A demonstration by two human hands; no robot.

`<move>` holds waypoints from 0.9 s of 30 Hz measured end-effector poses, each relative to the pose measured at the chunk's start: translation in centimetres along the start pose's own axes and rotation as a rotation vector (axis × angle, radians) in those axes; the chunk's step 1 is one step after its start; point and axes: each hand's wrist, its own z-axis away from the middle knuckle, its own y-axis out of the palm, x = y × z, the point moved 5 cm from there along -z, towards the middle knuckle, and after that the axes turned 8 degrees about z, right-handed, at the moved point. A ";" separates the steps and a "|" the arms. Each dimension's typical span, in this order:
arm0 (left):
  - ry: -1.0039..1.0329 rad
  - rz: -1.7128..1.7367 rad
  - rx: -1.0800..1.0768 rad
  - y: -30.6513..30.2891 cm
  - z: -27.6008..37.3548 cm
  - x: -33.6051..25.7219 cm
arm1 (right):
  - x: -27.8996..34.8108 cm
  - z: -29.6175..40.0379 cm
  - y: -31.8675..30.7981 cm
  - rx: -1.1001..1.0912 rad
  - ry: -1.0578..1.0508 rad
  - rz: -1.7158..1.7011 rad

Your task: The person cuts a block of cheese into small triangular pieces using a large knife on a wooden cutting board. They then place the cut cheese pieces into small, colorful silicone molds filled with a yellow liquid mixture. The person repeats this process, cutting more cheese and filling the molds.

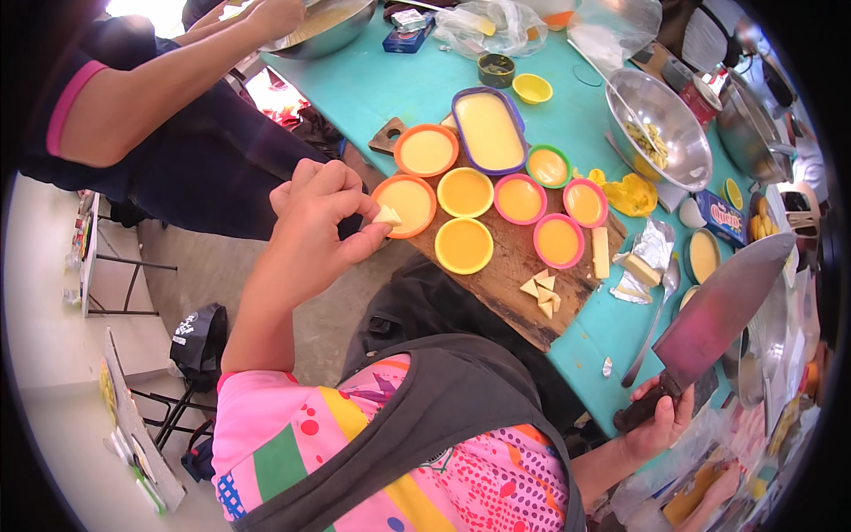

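Observation:
Between the thumb and fingers of my left hand (pixel 326 213) are small pale cheese pieces (pixel 387 216), held over the near edge of an orange cup of yellow batter (pixel 407 203). My right hand (pixel 655 422) grips a broad-bladed knife (pixel 721 309) by its dark handle, the blade angled up and away to the right. A worn wooden board (pixel 505 292) bears several round batter-filled cups in orange, yellow, pink and green, plus a purple oblong mould (pixel 490 130). Cut cheese triangles (pixel 544 292) lie near the board's front corner, with a cheese stick (pixel 600 253) by its right edge.
Right of the board are a block of cheese (pixel 641 269) on foil, a spoon (pixel 655 326) and a cheese box (pixel 721 218). Behind stands a steel bowl (pixel 688 136). At upper left, another person's arm (pixel 179 86) reaches over a large mixing bowl (pixel 332 30).

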 end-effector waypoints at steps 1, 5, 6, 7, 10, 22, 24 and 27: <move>0.000 0.008 -0.001 0.0 0.1 0.3 | 0.0 0.0 0.0 -0.007 0.005 0.004; -0.009 0.008 -0.013 0.1 0.1 0.9 | 0.2 -0.2 0.3 -0.011 0.007 0.033; -0.013 0.005 -0.015 0.1 0.1 0.9 | 0.3 -0.2 0.3 -0.016 0.007 0.045; -0.025 0.009 -0.010 0.2 0.2 1.0 | 0.3 -0.2 0.3 -0.022 0.006 0.056; -0.052 0.024 -0.007 0.1 0.2 1.6 | 0.1 -0.4 0.3 -0.036 0.024 0.074; -0.099 0.085 0.003 1.0 -2.5 5.3 | 0.2 -1.0 0.3 -0.057 0.011 0.126; -0.104 0.100 0.012 1.3 -2.8 5.8 | 0.2 -1.2 0.6 -0.057 0.006 0.133; -0.111 0.109 0.033 1.7 -3.5 6.4 | 0.3 -1.6 0.6 -0.045 -0.002 0.144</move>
